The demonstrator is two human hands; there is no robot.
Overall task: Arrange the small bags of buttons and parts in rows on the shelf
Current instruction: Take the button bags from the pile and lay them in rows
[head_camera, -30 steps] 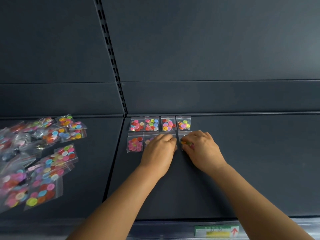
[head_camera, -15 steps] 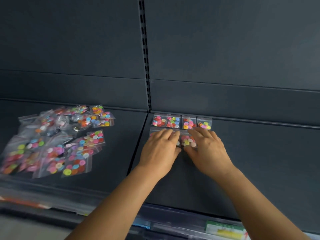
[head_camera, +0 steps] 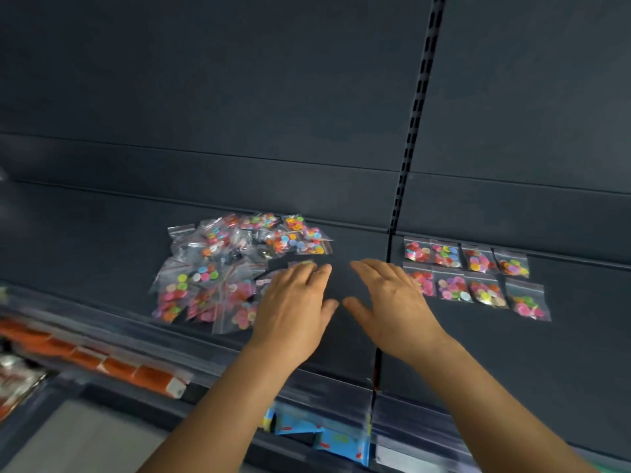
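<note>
Two neat rows of small clear bags of coloured buttons (head_camera: 474,278) lie on the dark shelf (head_camera: 580,336), right of the shelf seam. A loose pile of button bags (head_camera: 218,268) lies on the shelf panel to the left. My left hand (head_camera: 293,305) hovers with straight fingers over the pile's right edge, its fingertips at a bag there, holding nothing. My right hand (head_camera: 389,302) is spread flat between the pile and the rows, empty, and covers part of the leftmost bag of the near row.
The shelf's back wall has a slotted upright (head_camera: 415,131) above the seam. A clear price strip (head_camera: 324,390) runs along the front edge. Below the shelf sit orange packs (head_camera: 112,363) at left and blue packs (head_camera: 327,435) in the middle.
Both hands left the rows and moved left toward the pile. The view swung left, so the rows now sit at right and all bags in the near row show.
</note>
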